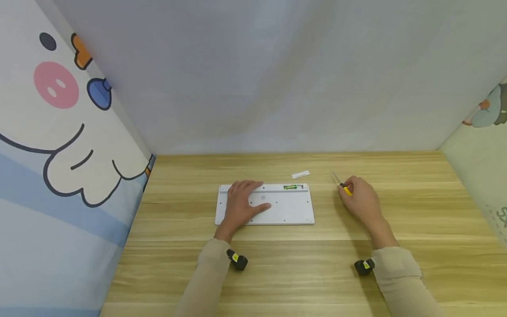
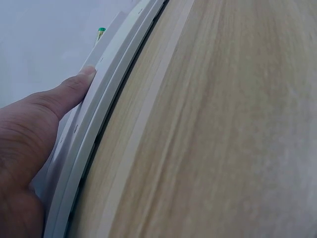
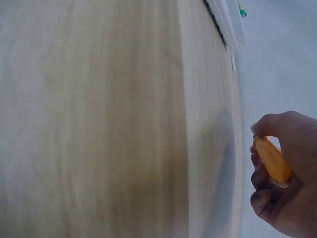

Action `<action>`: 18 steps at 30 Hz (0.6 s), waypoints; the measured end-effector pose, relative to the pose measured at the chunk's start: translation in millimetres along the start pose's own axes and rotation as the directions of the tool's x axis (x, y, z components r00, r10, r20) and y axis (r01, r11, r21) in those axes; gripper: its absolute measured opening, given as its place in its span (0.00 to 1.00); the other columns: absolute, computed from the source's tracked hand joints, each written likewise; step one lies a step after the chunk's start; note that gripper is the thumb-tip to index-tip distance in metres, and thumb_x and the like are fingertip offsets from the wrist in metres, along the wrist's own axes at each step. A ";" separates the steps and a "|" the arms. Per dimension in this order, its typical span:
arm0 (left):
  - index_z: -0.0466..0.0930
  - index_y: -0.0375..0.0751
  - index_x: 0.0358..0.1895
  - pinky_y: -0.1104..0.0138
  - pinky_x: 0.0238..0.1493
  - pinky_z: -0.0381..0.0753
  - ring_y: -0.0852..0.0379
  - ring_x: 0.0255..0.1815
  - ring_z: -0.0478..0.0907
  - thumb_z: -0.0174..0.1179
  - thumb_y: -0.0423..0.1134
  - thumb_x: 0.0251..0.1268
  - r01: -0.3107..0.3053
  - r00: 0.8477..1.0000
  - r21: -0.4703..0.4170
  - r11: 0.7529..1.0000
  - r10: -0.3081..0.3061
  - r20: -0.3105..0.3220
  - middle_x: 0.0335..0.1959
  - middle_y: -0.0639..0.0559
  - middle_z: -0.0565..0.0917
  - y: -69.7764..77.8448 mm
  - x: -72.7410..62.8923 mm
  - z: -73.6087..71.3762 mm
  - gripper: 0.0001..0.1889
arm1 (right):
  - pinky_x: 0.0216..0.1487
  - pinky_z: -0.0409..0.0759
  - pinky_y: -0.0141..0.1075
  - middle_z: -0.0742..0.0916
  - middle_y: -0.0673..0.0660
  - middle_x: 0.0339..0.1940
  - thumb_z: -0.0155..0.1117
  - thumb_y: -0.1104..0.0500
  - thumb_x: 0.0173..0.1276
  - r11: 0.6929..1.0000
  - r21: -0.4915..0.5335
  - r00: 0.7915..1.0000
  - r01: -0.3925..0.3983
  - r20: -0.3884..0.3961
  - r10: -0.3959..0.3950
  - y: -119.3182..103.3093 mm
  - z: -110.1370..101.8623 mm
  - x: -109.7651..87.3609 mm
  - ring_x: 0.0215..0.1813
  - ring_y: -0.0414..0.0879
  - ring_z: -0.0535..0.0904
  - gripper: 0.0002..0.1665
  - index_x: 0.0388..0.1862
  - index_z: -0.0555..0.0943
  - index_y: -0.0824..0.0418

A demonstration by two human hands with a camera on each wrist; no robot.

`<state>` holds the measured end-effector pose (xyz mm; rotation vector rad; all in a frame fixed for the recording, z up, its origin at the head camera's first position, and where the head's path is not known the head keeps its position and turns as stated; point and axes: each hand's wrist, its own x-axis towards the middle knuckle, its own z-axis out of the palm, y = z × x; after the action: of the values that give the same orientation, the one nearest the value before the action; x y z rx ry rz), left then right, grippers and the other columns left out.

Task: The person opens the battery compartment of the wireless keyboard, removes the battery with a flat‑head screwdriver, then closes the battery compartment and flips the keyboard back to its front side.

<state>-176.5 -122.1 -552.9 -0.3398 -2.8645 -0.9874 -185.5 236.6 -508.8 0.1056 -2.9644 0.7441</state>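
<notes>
A white keyboard [image 1: 291, 211] lies face down on the wooden table, its battery slot uncovered near the far right corner. A green battery [image 1: 290, 187] sits in that slot. My left hand [image 1: 240, 203] rests on the keyboard's left half, thumb [image 2: 74, 89] laid on its underside and fingers reaching to the far edge; the fingertips are hard to make out. To the keyboard's right, my right hand [image 1: 362, 200] grips a screwdriver by its yellow handle [image 3: 272, 159]. Its thin shaft [image 1: 336, 178] points away and to the left, apart from the keyboard.
A small white battery cover [image 1: 300, 174] lies on the table [image 1: 309, 273] just beyond the keyboard. Black wrist cameras [image 1: 239, 262] are strapped at both sleeves. A pale wall [image 1: 293, 88] rises at the table's far edge, with a cartoon-printed wall [image 1: 23, 185] on the left.
</notes>
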 end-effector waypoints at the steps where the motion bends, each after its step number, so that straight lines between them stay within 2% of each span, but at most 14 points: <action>1: 0.74 0.56 0.71 0.48 0.86 0.49 0.48 0.75 0.69 0.73 0.62 0.55 0.000 1.000 0.000 1.000 0.000 0.000 0.69 0.51 0.78 0.2 -0.1 -0.2 0.39 | 0.35 0.79 0.48 0.84 0.66 0.40 0.59 0.51 0.75 1.000 -0.007 1.000 -0.009 0.008 0.009 1.1 0.5 -0.2 0.38 0.57 0.81 0.20 0.48 0.80 0.69; 9: 0.74 0.56 0.71 0.48 0.86 0.48 0.47 0.75 0.68 0.73 0.61 0.55 0.008 1.000 -0.009 1.000 -0.008 0.005 0.69 0.50 0.78 2.0 -1.2 -1.5 0.39 | 0.27 0.73 0.35 0.86 0.61 0.35 0.59 0.49 0.75 0.999 -0.027 0.994 -0.045 0.100 0.047 3.8 4.3 -0.3 0.32 0.50 0.80 0.20 0.48 0.79 0.67; 18: 0.74 0.56 0.70 0.47 0.86 0.48 0.47 0.74 0.69 0.74 0.61 0.54 -0.001 1.000 -0.002 1.000 0.001 -0.008 0.68 0.50 0.79 1.8 -0.1 -0.9 0.39 | 0.29 0.74 0.37 0.85 0.61 0.32 0.62 0.49 0.74 0.999 -0.003 0.995 -0.040 0.088 0.040 1.9 4.6 -0.4 0.31 0.50 0.80 0.22 0.47 0.79 0.69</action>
<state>-176.0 -121.4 -551.1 -0.3363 -2.8563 -0.9894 -185.5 236.1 -513.7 0.0812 -3.0586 0.7619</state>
